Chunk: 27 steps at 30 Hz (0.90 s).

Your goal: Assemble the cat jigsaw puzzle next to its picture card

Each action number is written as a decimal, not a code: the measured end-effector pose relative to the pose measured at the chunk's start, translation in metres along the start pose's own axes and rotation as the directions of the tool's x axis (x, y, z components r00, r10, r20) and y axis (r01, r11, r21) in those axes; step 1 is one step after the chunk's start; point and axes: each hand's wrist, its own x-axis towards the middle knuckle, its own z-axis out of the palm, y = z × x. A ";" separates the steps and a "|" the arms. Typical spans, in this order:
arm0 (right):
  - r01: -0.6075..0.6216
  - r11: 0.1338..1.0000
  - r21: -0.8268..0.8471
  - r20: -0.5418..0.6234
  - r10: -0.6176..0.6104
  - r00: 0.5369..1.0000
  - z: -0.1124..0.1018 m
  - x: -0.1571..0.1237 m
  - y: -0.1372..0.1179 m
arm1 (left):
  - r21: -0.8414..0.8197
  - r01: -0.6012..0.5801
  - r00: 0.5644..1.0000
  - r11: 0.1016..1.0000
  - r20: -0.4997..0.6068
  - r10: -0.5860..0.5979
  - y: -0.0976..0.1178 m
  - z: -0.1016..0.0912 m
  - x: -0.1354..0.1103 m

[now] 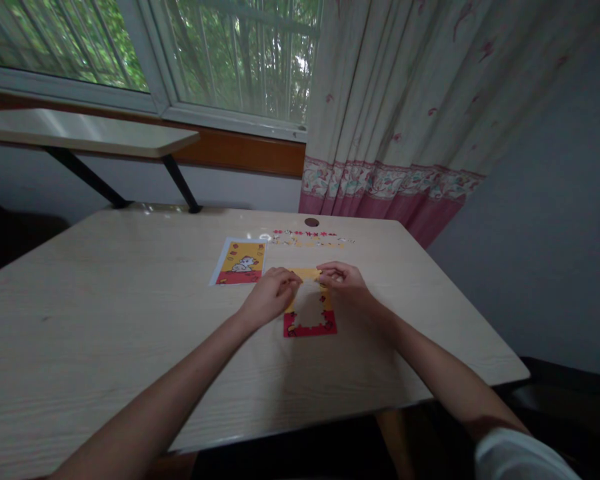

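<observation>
A jigsaw puzzle border, yellow above and red below, lies on the table with the bare tabletop showing inside its ring. My left hand rests over its upper left side, fingers bent and pressed together at the inner edge. Over the upper right corner is my right hand, thumb and forefinger closed in a pinch. Whatever sits between the fingertips of either hand is too small or hidden to make out. Both hands cover parts of the border's sides.
Left of the border lies a reference picture of a white animal on yellow and red. Loose puzzle pieces form rows farther back, near a round cable hole. A raised shelf stands at the back left; a curtain hangs behind.
</observation>
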 end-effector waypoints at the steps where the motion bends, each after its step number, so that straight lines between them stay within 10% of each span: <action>1: 0.023 1.000 -0.002 0.002 -0.023 1.000 0.003 -0.003 -0.004 | -0.095 0.045 0.999 0.994 -0.026 -0.048 0.002 0.002 0.001; 8: 0.065 0.998 0.007 -0.013 -0.065 0.998 0.019 -0.016 -0.013 | -0.399 0.202 0.968 0.895 -0.057 -0.244 0.008 0.013 0.001; 27: 0.370 0.750 -0.549 0.067 -0.402 0.913 0.006 -0.015 -0.016 | -0.400 0.153 0.974 0.904 -0.093 -0.206 0.004 0.013 0.000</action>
